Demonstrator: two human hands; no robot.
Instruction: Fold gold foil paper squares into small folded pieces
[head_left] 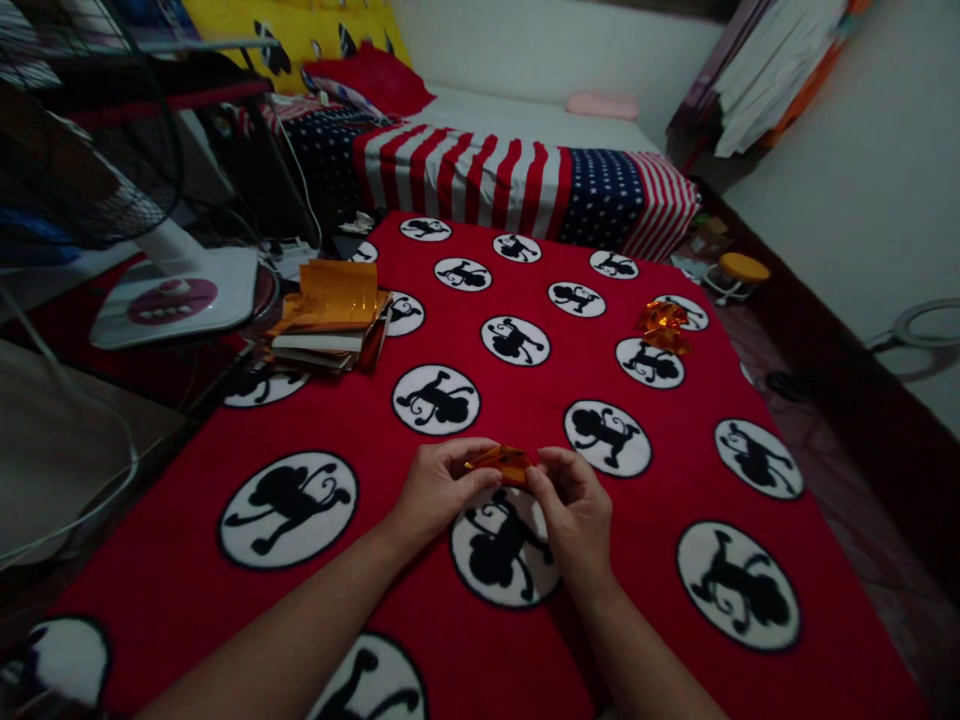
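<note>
A small piece of shiny orange-gold foil paper (510,463), partly folded, is held up between both hands just above the red cloth (525,400). My left hand (448,482) pinches its left end between thumb and fingers. At its right end, my right hand (574,500) grips it with thumb and curled fingers. The fingers cover part of the paper, so its full shape is hidden. Farther off to the right, several folded gold foil pieces (664,326) lie together on the cloth. A stack of gold foil paper sheets (339,295) sits at the cloth's far left edge.
A fan with a white base (176,295) stands at the left beside the paper stack. Behind the cloth is a bed with a striped, starred cover (465,175). A yellow-topped stool (742,267) and a grey ring-shaped object (930,325) are at the right.
</note>
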